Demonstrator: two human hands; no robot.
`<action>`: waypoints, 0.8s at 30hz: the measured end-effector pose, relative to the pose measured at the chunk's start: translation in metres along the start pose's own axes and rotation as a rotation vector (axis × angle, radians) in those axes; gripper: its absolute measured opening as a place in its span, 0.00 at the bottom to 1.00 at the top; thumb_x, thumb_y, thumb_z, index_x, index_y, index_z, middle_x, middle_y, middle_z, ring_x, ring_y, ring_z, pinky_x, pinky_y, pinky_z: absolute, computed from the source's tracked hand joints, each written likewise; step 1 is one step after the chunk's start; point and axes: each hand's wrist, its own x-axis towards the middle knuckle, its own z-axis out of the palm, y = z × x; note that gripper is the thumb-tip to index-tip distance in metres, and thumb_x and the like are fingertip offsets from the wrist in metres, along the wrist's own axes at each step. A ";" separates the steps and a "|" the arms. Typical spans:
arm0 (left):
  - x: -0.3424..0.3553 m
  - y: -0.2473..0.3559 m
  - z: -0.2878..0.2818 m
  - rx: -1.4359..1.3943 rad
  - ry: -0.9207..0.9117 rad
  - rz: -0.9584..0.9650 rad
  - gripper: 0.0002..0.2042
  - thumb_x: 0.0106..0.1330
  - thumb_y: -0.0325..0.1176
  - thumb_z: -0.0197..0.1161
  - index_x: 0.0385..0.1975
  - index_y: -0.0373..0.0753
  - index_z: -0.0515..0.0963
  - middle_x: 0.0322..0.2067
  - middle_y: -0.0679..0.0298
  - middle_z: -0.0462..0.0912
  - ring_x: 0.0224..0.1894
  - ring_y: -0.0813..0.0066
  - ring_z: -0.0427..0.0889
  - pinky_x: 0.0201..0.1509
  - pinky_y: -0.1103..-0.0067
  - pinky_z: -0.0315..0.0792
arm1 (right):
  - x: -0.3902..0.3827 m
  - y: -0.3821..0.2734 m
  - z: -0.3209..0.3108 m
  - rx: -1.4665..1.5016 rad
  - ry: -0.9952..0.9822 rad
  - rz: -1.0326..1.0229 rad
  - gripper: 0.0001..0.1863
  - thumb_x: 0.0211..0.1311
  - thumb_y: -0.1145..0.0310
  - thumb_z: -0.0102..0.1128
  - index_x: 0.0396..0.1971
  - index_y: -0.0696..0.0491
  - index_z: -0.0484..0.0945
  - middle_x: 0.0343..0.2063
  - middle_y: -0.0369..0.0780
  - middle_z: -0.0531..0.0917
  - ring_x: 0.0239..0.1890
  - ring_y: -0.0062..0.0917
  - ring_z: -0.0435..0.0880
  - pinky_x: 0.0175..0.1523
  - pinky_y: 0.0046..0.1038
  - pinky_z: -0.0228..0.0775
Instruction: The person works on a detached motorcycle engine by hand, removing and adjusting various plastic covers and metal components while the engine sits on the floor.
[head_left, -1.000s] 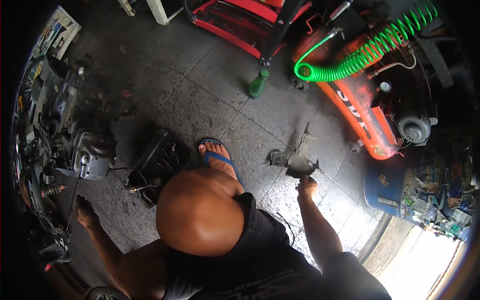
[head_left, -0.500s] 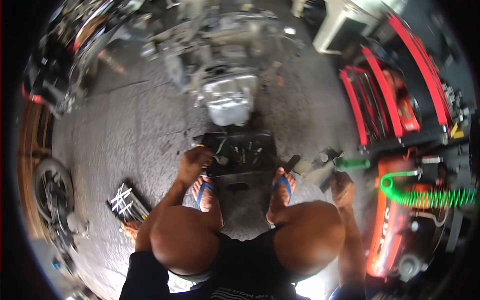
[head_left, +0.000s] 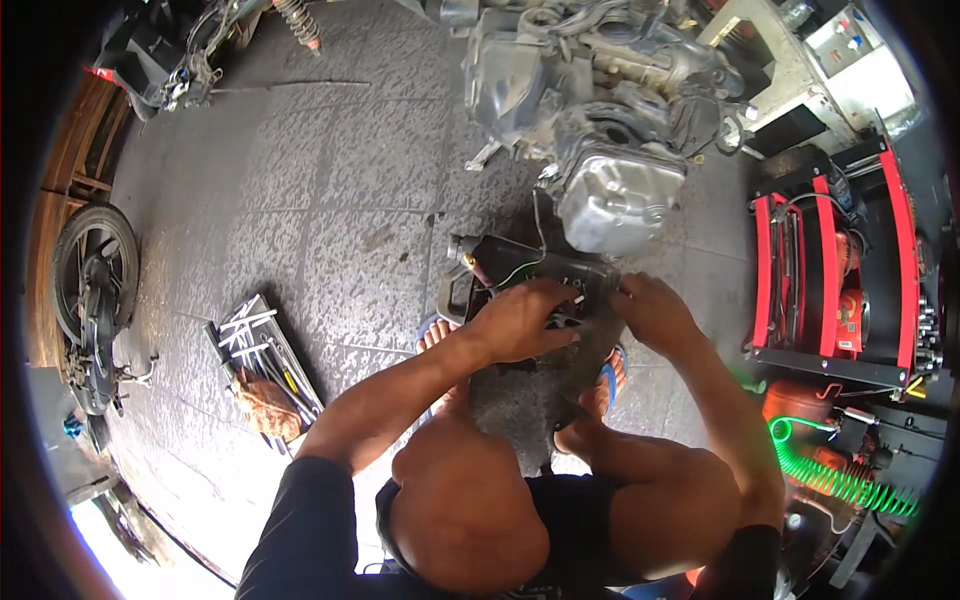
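A black tray (head_left: 489,249) with small metal parts in it lies on the floor between my feet, below a large engine (head_left: 618,200) with a silvery metal cover. My left hand (head_left: 525,320) reaches over the tray, thumb and fingers apart. Small silvery pieces show around its fingertips; none is plainly gripped. At the tray's right side my right hand (head_left: 655,312) is closed on the upper end of a limp grey rag (head_left: 592,350), which hangs down toward my right foot. Part of the tray is hidden under my left hand and the rag.
At the left, a long tray of tools (head_left: 262,350) lies on the floor beside a wheel (head_left: 95,265). A dark bottle (head_left: 465,247) is beside the black tray. At the right stand a red and black tool rack (head_left: 828,270) and a green coiled hose (head_left: 830,480).
The view has swung to the right. My left hand has come over the tray; my right hand has moved inward to the tray's right side, bringing the grey rag.
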 end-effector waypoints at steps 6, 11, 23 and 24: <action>-0.020 -0.013 -0.013 0.023 -0.075 -0.137 0.12 0.62 0.37 0.66 0.39 0.35 0.83 0.39 0.51 0.84 0.42 0.51 0.85 0.48 0.63 0.78 | 0.042 -0.022 0.008 0.166 0.182 -0.002 0.15 0.61 0.67 0.62 0.47 0.50 0.81 0.41 0.43 0.82 0.51 0.43 0.80 0.55 0.40 0.73; -0.074 -0.025 -0.048 -0.100 0.082 -0.412 0.09 0.62 0.32 0.67 0.38 0.35 0.85 0.33 0.55 0.86 0.34 0.63 0.86 0.40 0.72 0.79 | 0.027 -0.025 0.034 0.693 0.178 0.493 0.21 0.69 0.55 0.60 0.51 0.55 0.80 0.45 0.48 0.83 0.52 0.38 0.80 0.55 0.38 0.72; -0.124 -0.009 -0.039 -0.301 0.366 -0.767 0.09 0.65 0.31 0.68 0.37 0.30 0.84 0.30 0.61 0.88 0.33 0.82 0.82 0.39 0.80 0.77 | 0.015 -0.061 0.013 1.370 -0.280 0.670 0.24 0.69 0.54 0.62 0.52 0.61 0.78 0.42 0.40 0.83 0.42 0.23 0.82 0.51 0.28 0.77; -0.126 -0.011 -0.036 -0.316 0.378 -0.763 0.09 0.65 0.31 0.68 0.37 0.31 0.84 0.30 0.61 0.88 0.33 0.82 0.82 0.39 0.80 0.77 | 0.014 -0.058 0.013 1.374 -0.291 0.663 0.24 0.69 0.56 0.62 0.52 0.61 0.78 0.42 0.40 0.83 0.41 0.22 0.82 0.51 0.28 0.77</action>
